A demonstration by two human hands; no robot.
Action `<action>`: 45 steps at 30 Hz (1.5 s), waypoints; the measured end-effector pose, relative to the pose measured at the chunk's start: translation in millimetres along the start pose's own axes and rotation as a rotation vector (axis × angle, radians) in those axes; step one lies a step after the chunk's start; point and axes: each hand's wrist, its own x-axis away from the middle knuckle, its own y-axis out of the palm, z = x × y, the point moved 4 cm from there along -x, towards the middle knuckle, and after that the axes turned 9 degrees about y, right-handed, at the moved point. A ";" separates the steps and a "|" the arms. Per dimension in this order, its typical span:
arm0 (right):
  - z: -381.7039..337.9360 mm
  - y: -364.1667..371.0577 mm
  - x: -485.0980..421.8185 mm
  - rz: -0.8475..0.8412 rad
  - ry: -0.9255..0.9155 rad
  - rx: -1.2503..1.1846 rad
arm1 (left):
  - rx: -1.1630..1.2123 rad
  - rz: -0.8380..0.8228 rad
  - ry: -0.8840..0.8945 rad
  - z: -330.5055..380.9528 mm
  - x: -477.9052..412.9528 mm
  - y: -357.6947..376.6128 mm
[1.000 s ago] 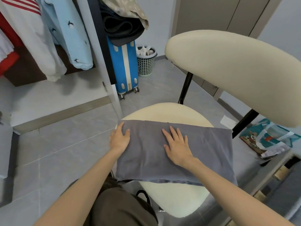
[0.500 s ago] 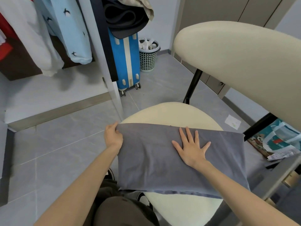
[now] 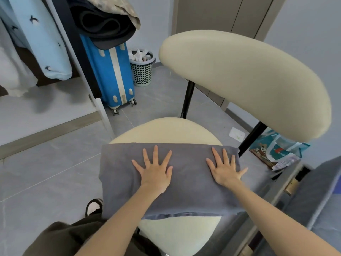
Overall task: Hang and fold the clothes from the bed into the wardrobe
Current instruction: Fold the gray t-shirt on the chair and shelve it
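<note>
**While both hands press it flat, the grey cloth lies folded on the chair seat**

While the left hand and the right hand lie on it, the folded grey cloth rests across the cream chair seat. Both hands are released. The fingers are straight and spread, and the palms press down on the cloth without grasping it. The left hand is near the middle of the cloth. The right hand is close to its right end, with the little finger reaching over the edge. The cloth is a long rectangle, and its two short ends hang a little past the sides of the seat. Bare seat shows beyond the fingertips and also below the wrists.

Beyond the right hand rises the wide cream backrest on black supports. To the right of this hand, a printed bag lies on the grey tiled floor, and a small scrap of paper lies near it.

Beyond the left hand stands a blue suitcase with a dark rolled item on top, and just beside it a perforated basket. Further to the left is the open wardrobe, where a light blue garment and a white garment hang. Below the left forearm, dark trousers and a shoe are visible.
</note>
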 end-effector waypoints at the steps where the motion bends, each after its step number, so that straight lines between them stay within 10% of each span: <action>1: 13.1 -1.2 -4.0 -0.024 0.025 -0.042 | -0.003 0.006 -0.010 -0.8 -1.1 0.3; 8: 55.5 4.6 -1.9 0.034 0.268 -0.703 | -0.028 0.050 -0.038 0.0 0.9 1.3; 19: 69.5 11.3 3.9 0.255 0.216 -0.806 | -0.041 0.053 -0.039 -3.3 1.2 4.0; 27: 52.8 -18.3 51.8 0.408 -0.120 -0.414 | -0.071 -0.118 0.034 -8.1 1.0 -20.4; 34: -4.9 18.3 141.0 -0.021 -0.562 -0.093 | -0.166 -0.160 0.052 -35.4 -6.4 -46.0; 45: -22.1 46.5 141.7 0.181 -0.467 0.178 | -0.216 -0.177 0.055 -53.2 5.2 -63.5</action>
